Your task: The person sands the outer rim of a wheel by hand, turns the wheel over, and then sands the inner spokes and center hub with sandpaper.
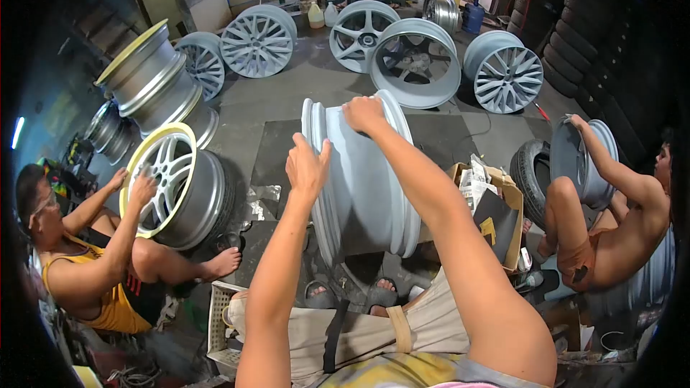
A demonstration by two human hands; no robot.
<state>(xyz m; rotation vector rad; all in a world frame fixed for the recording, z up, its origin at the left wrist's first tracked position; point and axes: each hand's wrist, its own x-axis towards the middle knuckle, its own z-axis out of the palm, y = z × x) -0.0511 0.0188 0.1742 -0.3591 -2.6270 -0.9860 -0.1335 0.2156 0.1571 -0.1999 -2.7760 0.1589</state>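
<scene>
A grey wheel rim (363, 194) stands on its edge in front of me, its barrel facing me. My left hand (307, 163) is at its left flange, thumb on the inner side and fingers on the outer side, closed around the edge. On top of the barrel, near the right flange, rests my right hand (365, 114). Its fingers are curled and pressed together against the surface; whatever they may hold is hidden. The lower part of the rim sits between my legs, above my sandalled feet.
A person in a yellow top works at a yellow-lipped rim (162, 179) on the left. At right, another person holds a grey rim (600, 162) beside a tyre (530, 176). A cardboard box (512, 226) stands near my right arm. Several grey rims (259, 43) line the back.
</scene>
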